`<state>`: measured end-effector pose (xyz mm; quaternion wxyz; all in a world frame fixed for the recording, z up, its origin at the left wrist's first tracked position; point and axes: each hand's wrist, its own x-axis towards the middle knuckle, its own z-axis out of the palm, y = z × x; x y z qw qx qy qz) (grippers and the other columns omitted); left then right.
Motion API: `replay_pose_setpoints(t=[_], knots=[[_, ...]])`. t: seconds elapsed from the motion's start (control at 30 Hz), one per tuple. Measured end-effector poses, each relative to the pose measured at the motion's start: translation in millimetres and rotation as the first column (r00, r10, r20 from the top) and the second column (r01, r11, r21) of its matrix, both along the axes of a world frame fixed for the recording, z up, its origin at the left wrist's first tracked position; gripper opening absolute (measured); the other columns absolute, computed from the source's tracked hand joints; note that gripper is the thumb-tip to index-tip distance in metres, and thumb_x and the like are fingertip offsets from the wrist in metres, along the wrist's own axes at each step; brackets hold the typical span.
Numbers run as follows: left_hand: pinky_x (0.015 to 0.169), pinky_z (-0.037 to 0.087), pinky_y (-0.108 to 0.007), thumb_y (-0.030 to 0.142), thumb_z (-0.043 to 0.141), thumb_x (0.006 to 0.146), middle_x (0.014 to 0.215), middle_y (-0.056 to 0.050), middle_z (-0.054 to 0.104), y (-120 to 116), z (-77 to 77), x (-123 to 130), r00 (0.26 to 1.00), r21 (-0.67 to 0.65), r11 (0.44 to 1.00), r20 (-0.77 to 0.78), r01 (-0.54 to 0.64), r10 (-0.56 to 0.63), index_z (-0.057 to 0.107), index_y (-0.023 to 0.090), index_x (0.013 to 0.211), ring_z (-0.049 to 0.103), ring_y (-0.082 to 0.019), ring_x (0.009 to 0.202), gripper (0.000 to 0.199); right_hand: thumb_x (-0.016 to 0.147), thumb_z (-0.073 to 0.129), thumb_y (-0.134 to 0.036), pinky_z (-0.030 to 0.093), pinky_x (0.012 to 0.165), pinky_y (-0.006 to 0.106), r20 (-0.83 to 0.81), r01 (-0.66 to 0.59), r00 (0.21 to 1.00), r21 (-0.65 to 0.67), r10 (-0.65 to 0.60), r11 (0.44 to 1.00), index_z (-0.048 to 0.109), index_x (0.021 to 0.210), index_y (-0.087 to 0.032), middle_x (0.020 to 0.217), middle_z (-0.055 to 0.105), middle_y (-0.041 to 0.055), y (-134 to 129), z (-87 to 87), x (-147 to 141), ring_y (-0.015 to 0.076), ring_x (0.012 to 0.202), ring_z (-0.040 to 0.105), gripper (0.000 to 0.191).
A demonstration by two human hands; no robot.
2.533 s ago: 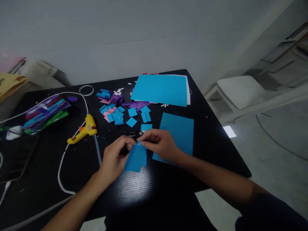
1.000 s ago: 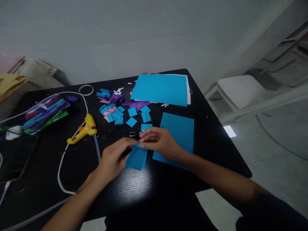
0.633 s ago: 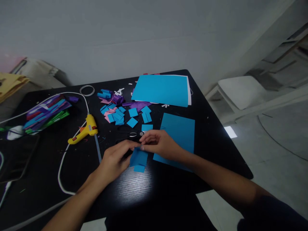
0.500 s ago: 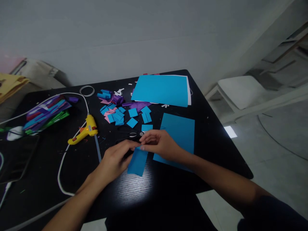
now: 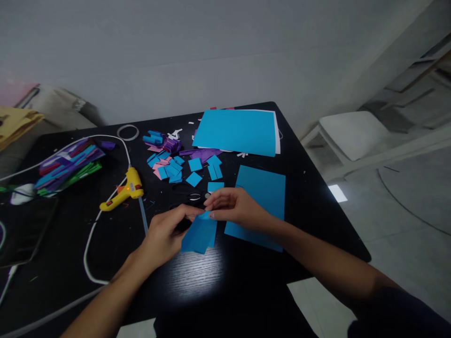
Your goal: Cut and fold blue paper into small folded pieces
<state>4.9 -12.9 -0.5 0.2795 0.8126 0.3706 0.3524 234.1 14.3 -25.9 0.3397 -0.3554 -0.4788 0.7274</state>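
Blue paper strips (image 5: 199, 234) hang between my two hands, overlapping and slightly fanned apart at their lower ends. My left hand (image 5: 168, 232) grips them along the upper left edge, thumb below and fingers on top. My right hand (image 5: 237, 206) pinches their top right corner. Under my right wrist lies a larger blue sheet (image 5: 262, 192). Dark scissors (image 5: 193, 196) rest just beyond my fingers, partly hidden. Small blue squares (image 5: 195, 164) lie further back, beside a pile of blue and pink pieces (image 5: 171, 169).
A yellow glue gun (image 5: 130, 188) with a white cable lies left of my hands. Behind it are a roll of tape (image 5: 128, 133) and a bundle of coloured strips (image 5: 68, 164). Stacked large sheets (image 5: 236, 131) lie at the back. A white stool (image 5: 354, 134) stands right of the black table.
The blue strips have spread, so two overlapping layers now show where one showed before. My left hand has shifted slightly left.
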Motion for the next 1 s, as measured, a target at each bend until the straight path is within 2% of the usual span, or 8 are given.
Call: replay_pose_setpoints(t=[0.13, 0.3, 0.43, 0.63, 0.87, 1.0], knots=[[0.070, 0.061, -0.018, 0.012, 0.071, 0.091, 0.088, 0.000, 0.081, 0.2, 2.6, 0.0, 1.000, 0.010, 1.000, 0.005, -0.002, 0.002, 0.073, 0.019, 0.107, 0.077, -0.013, 0.073, 0.018, 0.081, 0.081, -0.026, 0.058, 0.083, 0.033, 0.041, -0.014, 0.999, 0.048, 0.012, 0.999, 0.079, 0.092, -0.022, 0.088, 0.078, 0.0012, -0.5, 4.1, 0.4, 0.0173, 0.086, 0.074, 0.012], [0.070, 0.060, -0.017, 0.010, 0.070, 0.091, 0.088, 0.000, 0.081, 0.0, 3.8, 1.6, 1.000, -0.008, 1.000, 0.017, 0.012, -0.012, 0.072, 0.019, 0.107, 0.078, -0.012, 0.075, 0.019, 0.082, 0.083, -0.027, 0.057, 0.083, 0.034, 0.054, 0.010, 0.998, 0.112, -0.016, 0.994, 0.078, 0.092, -0.021, 0.088, 0.077, 0.0023, -5.2, 5.7, -2.5, 0.0179, 0.085, 0.074, 0.013], [0.069, 0.061, -0.018, 0.012, 0.073, 0.090, 0.086, 0.000, 0.081, 0.0, 3.5, 1.5, 1.000, 0.002, 1.000, 0.018, 0.004, -0.005, 0.073, 0.019, 0.106, 0.077, -0.013, 0.072, 0.018, 0.081, 0.084, -0.027, 0.057, 0.083, 0.033, 0.040, 0.016, 0.999, 0.104, -0.020, 0.994, 0.078, 0.092, -0.021, 0.087, 0.077, 0.0018, -5.8, 5.7, -3.0, 0.0175, 0.086, 0.074, 0.014], [0.069, 0.063, -0.020, 0.015, 0.072, 0.092, 0.089, -0.002, 0.083, -0.6, 3.9, 0.7, 1.000, 0.032, 0.999, -0.009, -0.016, 0.016, 0.073, 0.019, 0.104, 0.079, -0.015, 0.075, 0.012, 0.086, 0.080, -0.029, 0.054, 0.073, 0.028, 0.024, 0.031, 0.999, 0.067, -0.032, 0.997, 0.079, 0.094, -0.021, 0.083, 0.076, 0.0006, -4.6, 6.8, -2.0, 0.0146, 0.077, 0.071, 0.012], [0.068, 0.064, -0.022, 0.020, 0.070, 0.096, 0.090, -0.004, 0.084, -2.7, 1.1, 1.3, 0.999, 0.004, 1.000, -0.031, -0.021, 0.021, 0.074, 0.019, 0.103, 0.080, -0.017, 0.076, 0.008, 0.081, 0.083, -0.029, 0.055, 0.077, 0.031, 0.039, 0.026, 0.999, 0.025, -0.027, 0.999, 0.078, 0.091, -0.022, 0.085, 0.077, 0.0005, -2.9, 5.0, -1.5, 0.0162, 0.079, 0.072, 0.013], [0.068, 0.063, -0.020, 0.019, 0.071, 0.094, 0.088, -0.002, 0.083, -2.7, 1.2, 1.7, 0.999, 0.028, 0.999, -0.022, -0.027, 0.027, 0.074, 0.019, 0.104, 0.079, -0.015, 0.073, 0.010, 0.083, 0.080, -0.027, 0.056, 0.076, 0.031, 0.054, 0.022, 0.998, 0.048, -0.025, 0.999, 0.078, 0.090, -0.022, 0.085, 0.077, 0.0009, -3.7, 6.3, -1.5, 0.0163, 0.080, 0.072, 0.009]])
